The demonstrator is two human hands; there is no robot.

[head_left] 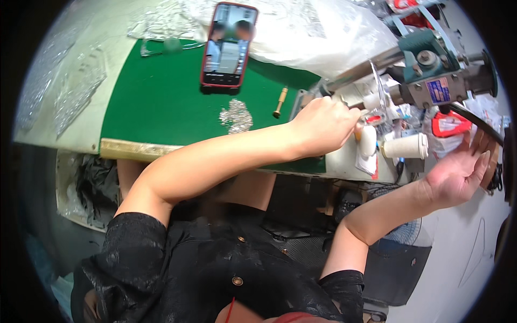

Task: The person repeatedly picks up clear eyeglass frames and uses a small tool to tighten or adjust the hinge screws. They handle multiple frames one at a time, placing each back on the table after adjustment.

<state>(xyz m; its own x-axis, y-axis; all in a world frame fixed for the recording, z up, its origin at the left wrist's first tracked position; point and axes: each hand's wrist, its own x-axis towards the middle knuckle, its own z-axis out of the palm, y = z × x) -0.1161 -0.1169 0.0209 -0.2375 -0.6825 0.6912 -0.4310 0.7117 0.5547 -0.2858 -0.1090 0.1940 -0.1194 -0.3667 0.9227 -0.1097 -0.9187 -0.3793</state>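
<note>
My left hand is closed beside the metal post of a bench press with a teal head. Its fingertips are pinched together, and what they hold, if anything, I cannot make out. To the right, my right hand is raised, fingers stretched out, below the press's black arm; it shows no held thing. A loose pile of small silvery pieces lies on the green mat, left of my left hand. Between pile and press lies a brass-coloured pin-like tool.
A phone in a red case shows a picture at the mat's far side. Beside it are eyeglasses and clear plastic bags. A white cup and a white bottle stand near the press. A fan is below the table.
</note>
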